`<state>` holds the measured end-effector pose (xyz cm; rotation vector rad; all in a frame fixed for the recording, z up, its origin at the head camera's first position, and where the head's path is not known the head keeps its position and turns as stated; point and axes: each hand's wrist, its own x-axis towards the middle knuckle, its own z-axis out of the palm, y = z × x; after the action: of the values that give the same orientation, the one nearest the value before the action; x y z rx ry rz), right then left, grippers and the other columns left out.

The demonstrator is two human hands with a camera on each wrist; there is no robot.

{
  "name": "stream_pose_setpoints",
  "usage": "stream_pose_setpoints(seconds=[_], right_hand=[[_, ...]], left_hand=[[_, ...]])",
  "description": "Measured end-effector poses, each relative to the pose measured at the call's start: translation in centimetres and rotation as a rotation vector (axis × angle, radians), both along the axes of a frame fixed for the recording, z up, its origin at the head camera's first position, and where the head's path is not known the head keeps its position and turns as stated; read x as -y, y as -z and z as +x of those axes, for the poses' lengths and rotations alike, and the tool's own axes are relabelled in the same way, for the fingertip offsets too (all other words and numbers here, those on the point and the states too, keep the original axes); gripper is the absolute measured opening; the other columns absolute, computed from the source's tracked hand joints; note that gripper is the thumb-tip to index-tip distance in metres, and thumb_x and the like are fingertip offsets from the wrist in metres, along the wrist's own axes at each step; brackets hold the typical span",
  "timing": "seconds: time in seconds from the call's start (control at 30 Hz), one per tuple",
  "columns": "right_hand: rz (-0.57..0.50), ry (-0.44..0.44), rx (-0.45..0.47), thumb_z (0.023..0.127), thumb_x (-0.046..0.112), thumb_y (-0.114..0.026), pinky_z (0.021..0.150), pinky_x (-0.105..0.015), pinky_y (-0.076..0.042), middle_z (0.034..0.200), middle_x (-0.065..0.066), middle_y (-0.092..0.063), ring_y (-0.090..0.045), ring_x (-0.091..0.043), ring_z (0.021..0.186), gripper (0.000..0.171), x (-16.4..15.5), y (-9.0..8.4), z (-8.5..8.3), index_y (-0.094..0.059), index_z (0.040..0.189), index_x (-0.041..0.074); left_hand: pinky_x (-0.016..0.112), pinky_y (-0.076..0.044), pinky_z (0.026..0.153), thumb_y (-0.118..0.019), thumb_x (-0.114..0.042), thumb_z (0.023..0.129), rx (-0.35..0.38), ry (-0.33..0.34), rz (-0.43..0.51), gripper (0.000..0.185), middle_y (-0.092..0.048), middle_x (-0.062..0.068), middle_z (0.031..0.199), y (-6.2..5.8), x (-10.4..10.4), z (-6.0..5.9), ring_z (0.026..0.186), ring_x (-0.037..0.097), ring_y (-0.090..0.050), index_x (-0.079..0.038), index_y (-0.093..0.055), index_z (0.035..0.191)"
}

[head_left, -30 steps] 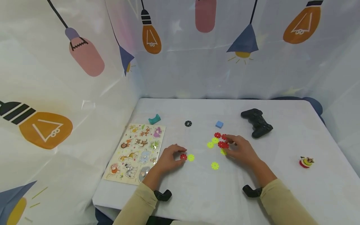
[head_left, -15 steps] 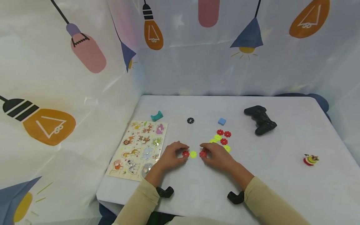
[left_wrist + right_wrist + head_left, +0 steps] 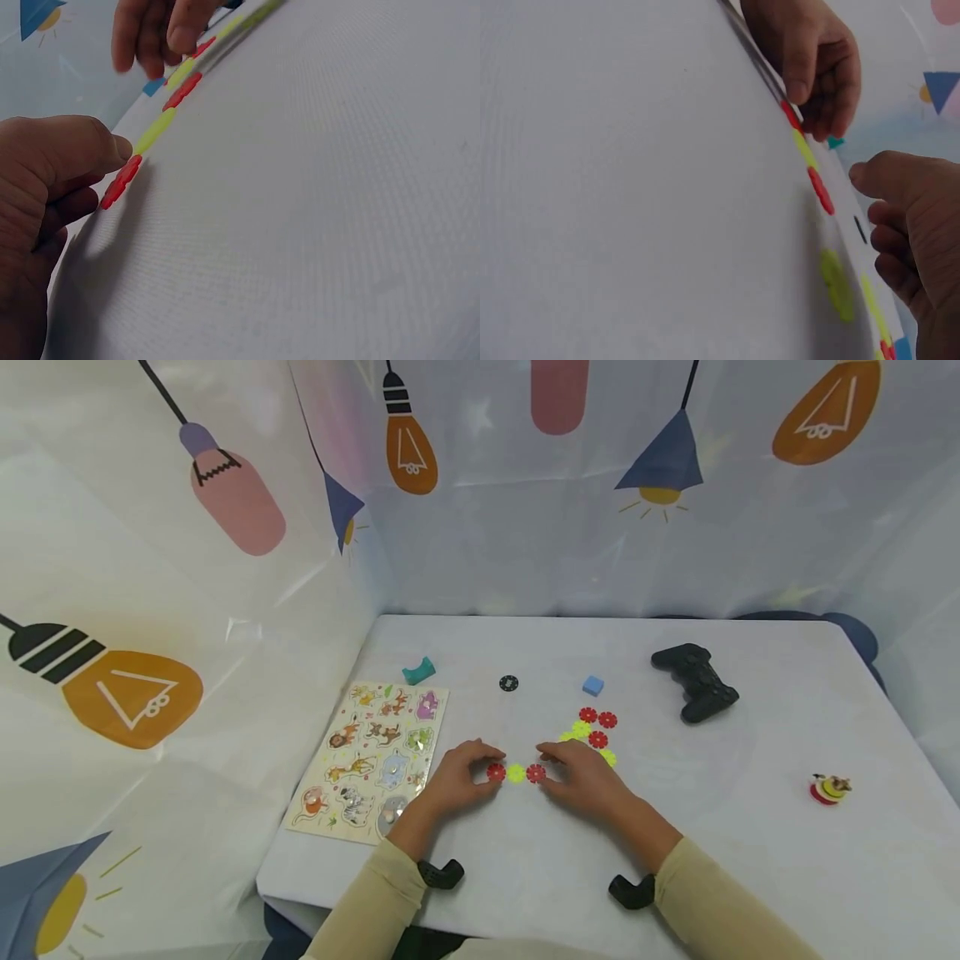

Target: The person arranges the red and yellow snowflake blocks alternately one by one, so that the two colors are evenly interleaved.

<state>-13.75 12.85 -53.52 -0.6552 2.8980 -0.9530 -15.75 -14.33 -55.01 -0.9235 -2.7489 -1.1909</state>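
Note:
Three flower-shaped discs lie in a row on the white table [image 3: 750, 827]: a red disc [image 3: 495, 771], a yellow disc [image 3: 515, 772] and a second red disc [image 3: 536, 772]. My left hand [image 3: 472, 768] pinches the first red disc at the row's left end; its thumb [image 3: 97, 146] presses on that red disc [image 3: 124, 180]. My right hand [image 3: 561, 768] sits at the row's right end, fingers loosely curled. In the right wrist view a small gap shows between its thumb [image 3: 866, 172] and the second red disc [image 3: 821, 191].
More red and yellow discs [image 3: 592, 731] are clustered behind my right hand. An animal puzzle board [image 3: 371, 760] lies at the left. A teal piece [image 3: 417, 671], black disc [image 3: 508, 682], blue block [image 3: 593, 685], game controller [image 3: 696, 681] and small toy [image 3: 828, 788] are spread around.
My right hand came from the disc cluster to the left with a red disc and set it against the yellow one. My left hand stayed on its red disc.

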Motion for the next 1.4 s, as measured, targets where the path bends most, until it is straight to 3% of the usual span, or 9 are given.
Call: stream_pose_setpoints(seconds=[0.2, 0.33, 0.47, 0.6, 0.77, 1.03, 1.23, 1.4], right_hand=[[-0.05, 0.036, 0.015, 0.079, 0.026, -0.084, 0.085, -0.037, -0.056, 0.114, 0.006, -0.066, -0.06, -0.015, 0.101, 0.06, -3.4, -0.8, 1.1, -0.06, 0.133, 0.016], [-0.063, 0.027, 0.025, 0.077, 0.026, -0.085, 0.085, -0.039, -0.056, 0.115, 0.007, -0.065, -0.059, -0.014, 0.101, 0.063, -4.9, -0.4, 2.3, -0.06, 0.134, 0.014], [-0.062, -0.015, 0.026, 0.078, 0.03, -0.085, 0.09, -0.037, -0.055, 0.121, 0.009, -0.063, -0.058, -0.011, 0.106, 0.065, -5.5, 0.4, 3.2, -0.059, 0.136, 0.016], [-0.083, -0.059, -0.039, 0.079, 0.027, -0.084, 0.09, -0.037, -0.054, 0.122, 0.01, -0.063, -0.057, -0.009, 0.106, 0.059, -5.4, 0.9, 3.4, -0.062, 0.132, 0.016], [-0.049, -0.054, -0.081, 0.079, 0.023, -0.084, 0.087, -0.034, -0.055, 0.116, 0.011, -0.065, -0.058, -0.007, 0.102, 0.054, -5.1, 1.0, 3.4, -0.064, 0.129, 0.016], [-0.044, 0.046, -0.022, 0.079, 0.025, -0.083, 0.087, -0.038, -0.055, 0.114, 0.007, -0.065, -0.058, -0.014, 0.103, 0.06, -3.0, -0.1, 1.8, -0.06, 0.134, 0.015], [0.009, 0.004, 0.035, 0.082, 0.024, -0.081, 0.089, -0.04, -0.054, 0.118, 0.002, -0.065, -0.059, -0.017, 0.104, 0.057, -1.8, -0.2, 0.7, -0.06, 0.133, 0.013], [0.041, -0.024, -0.001, 0.082, 0.025, -0.081, 0.085, -0.036, -0.055, 0.114, 0.003, -0.066, -0.058, -0.015, 0.099, 0.052, -1.5, 0.3, 0.4, -0.064, 0.13, 0.013]], left_hand=[[0.036, -0.034, 0.114, -0.079, -0.017, 0.082, 0.036, -0.005, -0.003, 0.04, -0.066, -0.006, 0.118, -0.4, 0.0, 0.1, 0.125, 0.014, -0.053, -0.015, -0.069, 0.12], [0.036, -0.034, 0.114, -0.079, -0.019, 0.082, 0.051, -0.02, -0.017, 0.04, -0.065, -0.008, 0.121, -0.2, 0.2, 0.1, 0.13, 0.019, -0.049, -0.019, -0.068, 0.121], [0.036, -0.032, 0.115, -0.079, -0.018, 0.082, 0.055, -0.027, -0.001, 0.04, -0.064, -0.009, 0.12, 0.1, 0.4, 0.0, 0.133, 0.021, -0.047, -0.02, -0.068, 0.121], [0.037, -0.032, 0.115, -0.078, -0.017, 0.082, 0.046, -0.026, 0.021, 0.04, -0.065, -0.008, 0.119, 0.2, 0.5, -0.2, 0.133, 0.022, -0.047, -0.019, -0.068, 0.121], [0.037, -0.031, 0.115, -0.078, -0.017, 0.082, 0.053, -0.01, 0.024, 0.041, -0.065, -0.007, 0.12, 0.2, 0.4, -0.2, 0.133, 0.021, -0.047, -0.018, -0.068, 0.121], [0.038, -0.033, 0.115, -0.078, -0.014, 0.081, 0.03, -0.001, 0.032, 0.04, -0.066, -0.005, 0.12, 0.2, 0.4, -0.2, 0.13, 0.022, -0.05, -0.017, -0.068, 0.12], [0.035, -0.032, 0.115, -0.077, -0.013, 0.083, 0.023, 0.026, 0.043, 0.038, -0.066, -0.005, 0.116, 0.0, 0.2, -0.3, 0.122, 0.015, -0.055, -0.012, -0.068, 0.12], [0.037, -0.034, 0.114, -0.077, -0.012, 0.082, -0.001, 0.026, 0.058, 0.037, -0.067, -0.004, 0.114, -0.3, 0.0, -0.3, 0.12, 0.016, -0.056, -0.01, -0.069, 0.118]])
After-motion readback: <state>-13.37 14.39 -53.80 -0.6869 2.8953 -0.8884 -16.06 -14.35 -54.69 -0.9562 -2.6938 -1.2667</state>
